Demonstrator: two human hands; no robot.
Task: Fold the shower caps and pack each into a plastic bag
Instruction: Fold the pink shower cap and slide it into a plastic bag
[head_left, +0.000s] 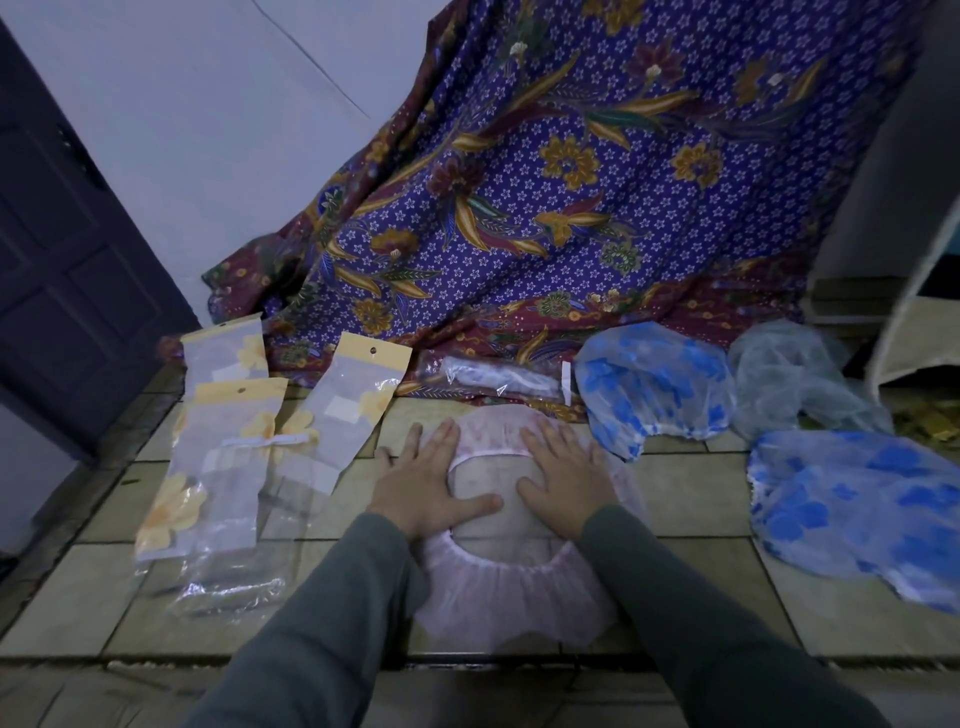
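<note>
My grey sleeves (322, 613) come in nearest the camera, both leading to a pink shower cap (511, 587) spread on the tiled floor (691, 499), its elastic opening facing up. My left hand (428, 486) lies flat on the cap's left side, fingers straight and spread; my right hand (563, 480) presses flat on its right side the same way. Left of the cap lies a pile of clear plastic bags with yellow flower headers (228, 447). To the right sit blue-flowered shower caps (852, 514). Farther back, a packed bag (498, 376) rests against a purple batik cloth (571, 182).
</note>
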